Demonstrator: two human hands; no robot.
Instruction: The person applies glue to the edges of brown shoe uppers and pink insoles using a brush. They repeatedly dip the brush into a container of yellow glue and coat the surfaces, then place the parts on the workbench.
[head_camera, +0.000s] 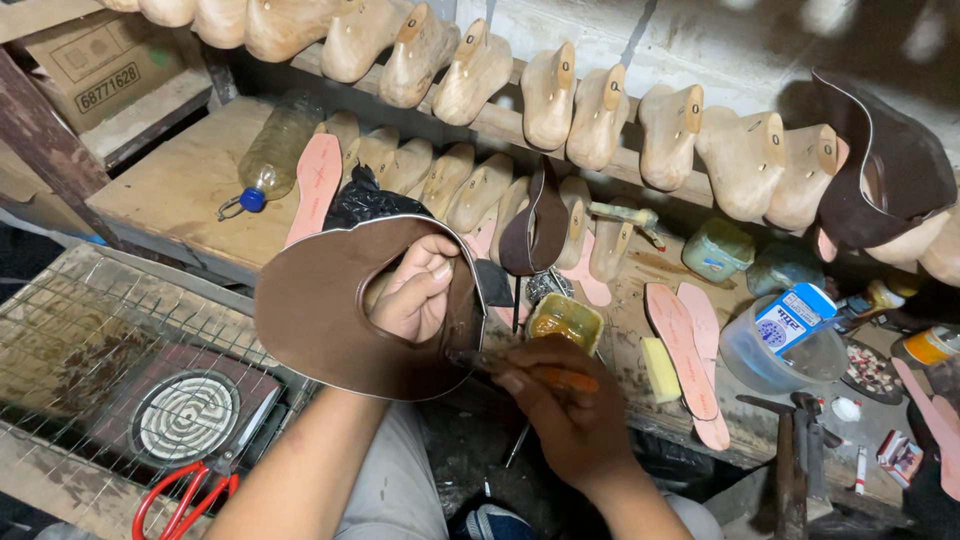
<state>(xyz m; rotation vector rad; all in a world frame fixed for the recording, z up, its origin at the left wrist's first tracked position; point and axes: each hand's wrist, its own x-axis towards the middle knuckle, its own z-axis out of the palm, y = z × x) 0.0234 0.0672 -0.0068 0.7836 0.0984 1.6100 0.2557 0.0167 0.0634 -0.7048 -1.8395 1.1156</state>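
Note:
My left hand (418, 290) reaches through the opening of a brown leather shoe upper (320, 310) and grips its inner edge, holding it up flat toward me. My right hand (560, 405) holds an orange-handled brush (555, 378) whose tip touches the upper's right edge. Just behind that hand sits a small open tin of yellowish glue (566, 320).
Rows of wooden shoe lasts (600, 110) line the shelves behind. Pink insoles (685, 345), a yellow sponge (659, 368), a clear tub (770, 365), a hammer (795, 440) lie on the bench at right. A wire-mesh heater (185, 415), red scissors (185, 500) sit at left, a plastic bottle (270, 155) farther back.

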